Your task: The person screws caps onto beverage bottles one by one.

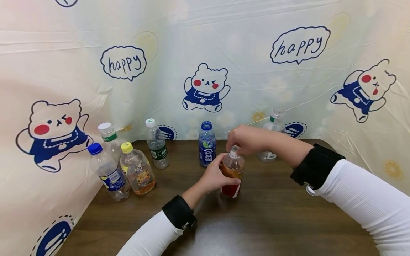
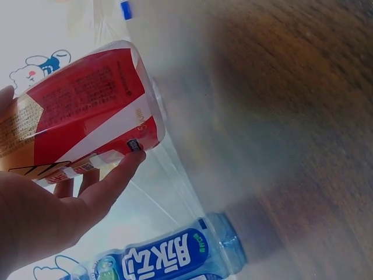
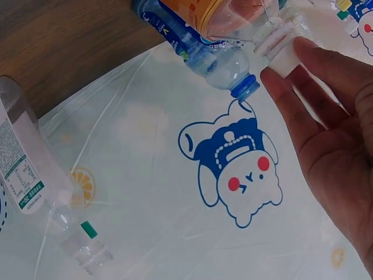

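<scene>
Stabilise the red-and-tan-labelled plastic bottle (image 1: 233, 170), which is at mid-counter, nearer than and to the right of the blue-labelled bottle (image 1: 207, 147), before loading its white cap (image 3: 283, 62). The left hand (image 1: 215, 176) has its fingers clamped around the labelled body; grip firmly enough to resist rotation, but avoid squeezing the thin plastic wall. The right hand (image 1: 246, 139) has its thumb and fingers pinched on the cap at the neck. Apply any turning force about the bottle's axis, without side load, and hold the body upright; the direction of turn cannot be told. Whether the base touches the counter (image 1: 282, 213) is also unclear. Pose: the left forearm reaches in from the near side, left of the bottle; the right forearm enters from the right, above the neck, partly covering a clear bottle (image 1: 267, 156) at far right. Keep the right elbow clear of it.
</scene>
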A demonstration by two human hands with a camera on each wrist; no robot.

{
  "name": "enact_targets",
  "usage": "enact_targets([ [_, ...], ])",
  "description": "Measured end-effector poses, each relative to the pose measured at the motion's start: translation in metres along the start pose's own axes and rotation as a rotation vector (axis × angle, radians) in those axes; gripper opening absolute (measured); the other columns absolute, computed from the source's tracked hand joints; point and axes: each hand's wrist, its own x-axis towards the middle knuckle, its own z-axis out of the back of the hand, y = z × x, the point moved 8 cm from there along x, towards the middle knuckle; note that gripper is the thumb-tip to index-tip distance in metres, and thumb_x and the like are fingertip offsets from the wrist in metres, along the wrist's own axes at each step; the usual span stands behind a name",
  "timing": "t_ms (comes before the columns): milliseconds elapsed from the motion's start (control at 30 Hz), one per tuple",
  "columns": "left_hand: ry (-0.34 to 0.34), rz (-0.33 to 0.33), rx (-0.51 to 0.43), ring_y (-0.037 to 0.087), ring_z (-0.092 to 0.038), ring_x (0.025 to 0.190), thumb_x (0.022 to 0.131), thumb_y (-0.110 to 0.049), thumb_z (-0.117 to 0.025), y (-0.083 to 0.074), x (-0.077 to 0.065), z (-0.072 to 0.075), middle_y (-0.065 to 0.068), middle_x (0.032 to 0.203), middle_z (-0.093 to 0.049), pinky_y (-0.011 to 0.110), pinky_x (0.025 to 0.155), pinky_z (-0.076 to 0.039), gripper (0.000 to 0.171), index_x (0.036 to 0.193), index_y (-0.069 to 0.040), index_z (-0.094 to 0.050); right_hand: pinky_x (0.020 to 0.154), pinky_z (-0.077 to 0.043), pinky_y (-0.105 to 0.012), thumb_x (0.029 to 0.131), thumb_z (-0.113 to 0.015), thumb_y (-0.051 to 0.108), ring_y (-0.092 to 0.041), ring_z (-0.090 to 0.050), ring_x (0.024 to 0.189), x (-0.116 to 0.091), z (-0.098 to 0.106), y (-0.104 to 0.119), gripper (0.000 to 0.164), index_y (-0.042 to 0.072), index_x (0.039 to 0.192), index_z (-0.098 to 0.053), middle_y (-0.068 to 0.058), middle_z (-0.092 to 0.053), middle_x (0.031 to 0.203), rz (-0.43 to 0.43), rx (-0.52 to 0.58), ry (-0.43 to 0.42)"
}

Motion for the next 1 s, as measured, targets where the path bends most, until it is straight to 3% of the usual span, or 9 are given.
enact_targets([
  [367, 0.028, -0.001, -0.012, 0.02, -0.055, 0.116, 0.074, -0.023, -0.087, -0.001, 0.0, 0.0, -0.004, 0.127, -0.056, 0.046, 0.095, -0.049, 0.078, 0.139, -0.027, -0.044, 0.075, -0.056, -0.03, 0.077, -0.072, -0.011, -0.017, -0.062, 0.08, -0.003, 0.001, 0.0, 0.022, 0.006, 0.09, -0.076, -0.003, -0.068, 0.09, 0.003, 0.016, -0.033],
  [567, 0.014, 0.005, -0.002, 0.021, -0.055, 0.116, 0.073, -0.026, -0.087, -0.002, 0.0, 0.002, -0.004, 0.127, -0.057, 0.047, 0.094, -0.049, 0.077, 0.138, -0.027, -0.046, 0.072, -0.056, -0.029, 0.083, -0.072, -0.001, -0.016, -0.062, 0.078, -0.003, 0.0, -0.003, 0.014, 0.002, 0.097, -0.075, -0.006, -0.07, 0.09, -0.038, -0.014, -0.038],
  [733, 0.002, -0.004, 0.041, 0.02, -0.055, 0.116, 0.073, -0.029, -0.087, -0.004, 0.001, 0.002, -0.005, 0.127, -0.057, 0.046, 0.093, -0.049, 0.078, 0.139, -0.029, -0.045, 0.063, -0.053, -0.026, 0.086, -0.071, 0.008, -0.012, -0.055, 0.064, -0.003, 0.0, -0.007, 0.006, 0.004, 0.088, -0.075, 0.0, -0.068, 0.077, -0.061, -0.065, -0.083],
  [1000, 0.007, -0.006, 0.079, 0.022, -0.055, 0.118, 0.074, -0.032, -0.086, -0.007, -0.001, 0.001, -0.002, 0.131, -0.055, 0.046, 0.094, -0.05, 0.083, 0.144, -0.028, -0.042, 0.057, -0.048, -0.025, 0.091, -0.07, 0.024, -0.01, -0.05, 0.057, -0.003, -0.006, -0.013, 0.017, 0.01, 0.082, -0.067, 0.005, -0.058, 0.066, -0.151, -0.135, -0.085],
])
